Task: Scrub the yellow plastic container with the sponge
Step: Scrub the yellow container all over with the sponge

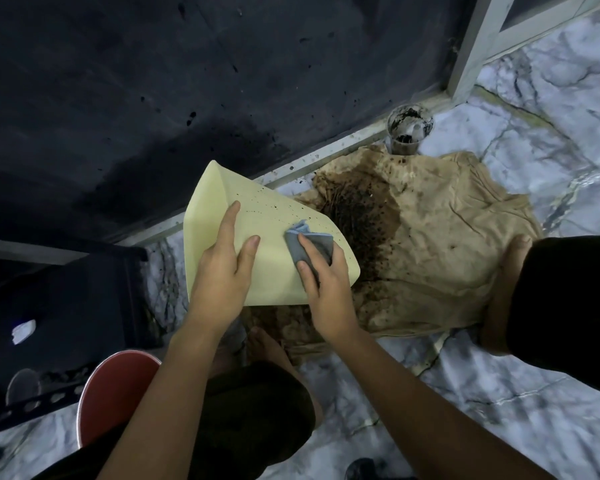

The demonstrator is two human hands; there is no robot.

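Observation:
The pale yellow plastic container is tipped on its side in the middle of the view, above a stained cloth. Small dark specks dot its upper face. My left hand lies flat on its left part, fingers spread, holding it steady. My right hand presses a grey sponge with a light blue edge against the container's face, near its right edge. Most of the sponge is under my fingers.
A tan cloth with a dark wet stain covers the marble floor. A dirty glass jar stands by the white door frame. A dark wall fills the upper left, a black rack the left, a red stool below it. My knee is at right.

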